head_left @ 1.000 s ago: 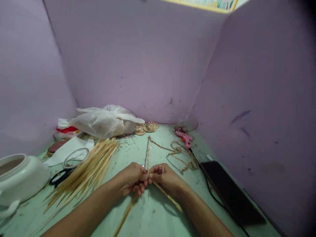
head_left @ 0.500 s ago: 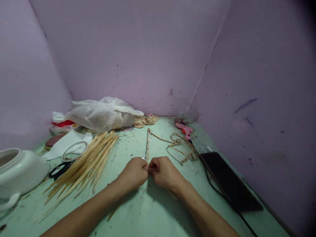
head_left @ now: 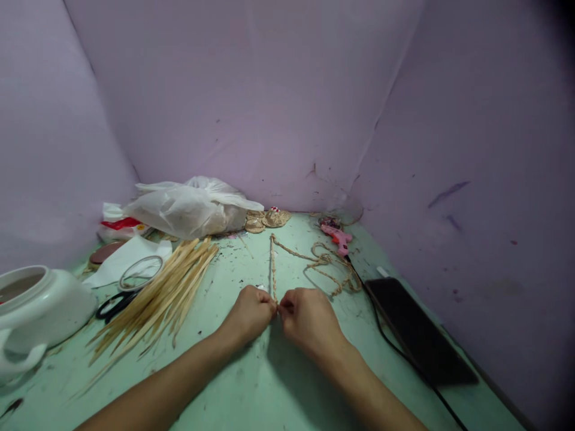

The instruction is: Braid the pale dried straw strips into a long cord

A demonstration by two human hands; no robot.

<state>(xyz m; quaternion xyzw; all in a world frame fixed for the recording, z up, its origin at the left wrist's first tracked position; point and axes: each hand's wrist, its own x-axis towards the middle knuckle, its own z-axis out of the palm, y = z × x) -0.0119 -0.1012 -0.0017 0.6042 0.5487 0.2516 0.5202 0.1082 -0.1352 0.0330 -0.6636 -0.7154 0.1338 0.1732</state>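
A tan braided cord (head_left: 273,263) runs straight toward me along the table, bends at its far end and trails off to the right in loose loops. My left hand (head_left: 253,311) is closed, its thumb and fingers pinching the cord's near end. Right beside it my right hand (head_left: 309,317) is closed too, fingertips pinched at the same end; the fingers hide what lies between them. To the left of my hands lies a fanned bundle of dry, straw-coloured fibre strips (head_left: 166,299).
Left are black-handled scissors (head_left: 114,306), a tape roll (head_left: 141,272) and a white ceramic pot (head_left: 63,305). A white plastic bag (head_left: 193,209) and woven pieces (head_left: 274,218) lie at the back. Right are a pink glue gun (head_left: 338,238), its cable and a dark flat slab (head_left: 420,332).
The view has shifted slightly, so things at left appear further right. My right hand has turned a little, while both hands stay pinched at the cord's near end.
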